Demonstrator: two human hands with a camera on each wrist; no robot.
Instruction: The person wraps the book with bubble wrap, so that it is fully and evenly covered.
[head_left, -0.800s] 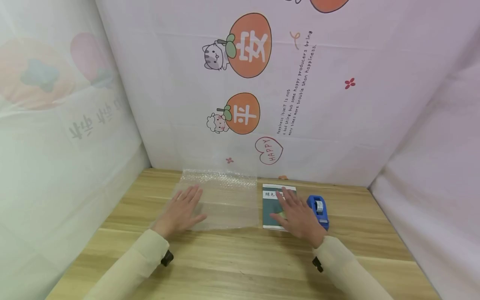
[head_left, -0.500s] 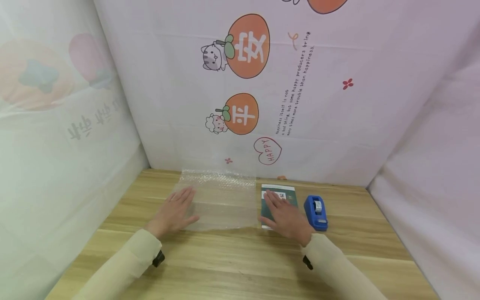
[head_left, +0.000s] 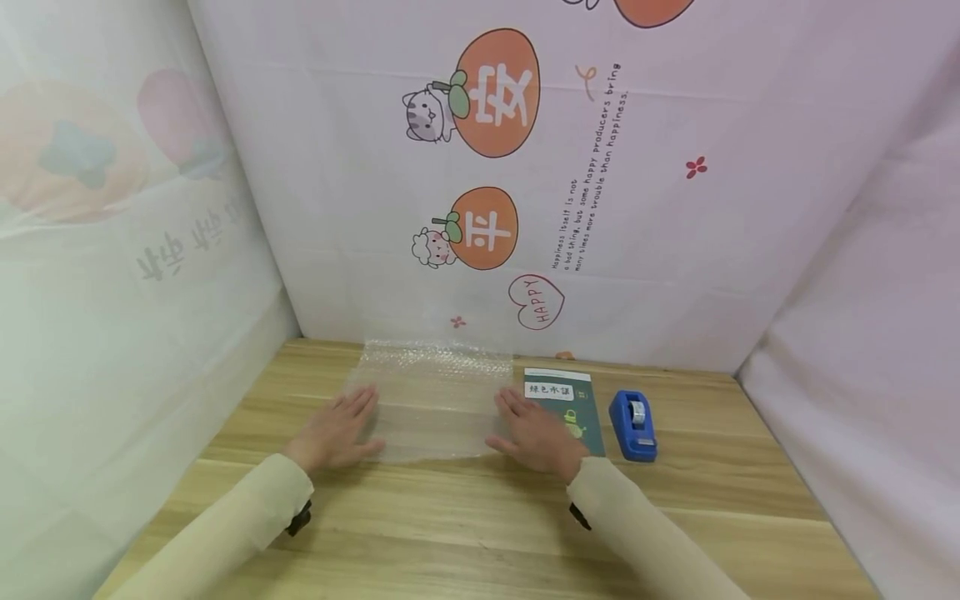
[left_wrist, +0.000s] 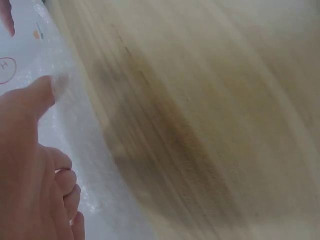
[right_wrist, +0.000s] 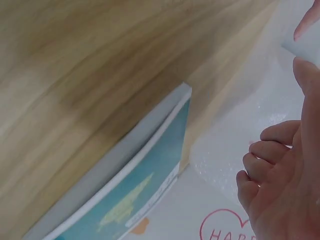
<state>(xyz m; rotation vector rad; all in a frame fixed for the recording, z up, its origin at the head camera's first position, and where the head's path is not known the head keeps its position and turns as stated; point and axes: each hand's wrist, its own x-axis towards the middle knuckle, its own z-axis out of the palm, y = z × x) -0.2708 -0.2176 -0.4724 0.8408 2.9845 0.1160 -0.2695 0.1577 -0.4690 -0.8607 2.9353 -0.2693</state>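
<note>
Transparent bubble wrap [head_left: 438, 408] lies flat on the wooden table [head_left: 465, 533], left of the middle, and its far end reaches the back curtain [head_left: 645, 308]. Person's left hand [head_left: 335, 432] rests at the left edge of this sheet, and the right hand [head_left: 536, 433] is at the right edge, so that most of the sheet is between the two hands. In the head view, the fingers of each hand are straight and close together, and both thumbs stand apart, pointing inward to each other. In the left wrist view, the left thumb touches the near border of the film; I cannot tell if its tip is above or below it. How firmly the hands press, I also cannot tell.

Just right of the sheet lies a book with green cover [head_left: 567, 414], whose near left part is hidden by the right hand. Further right stands a blue tape dispenser [head_left: 633, 442] with a tape roll [head_left: 637, 413] in it, apart from the book. Both arms wear cream sleeves [head_left: 622, 517], with a black wrist device [head_left: 298, 518] under each cuff. On the curtain, a red heart print [head_left: 537, 302] is written with "HAPPY".
</note>
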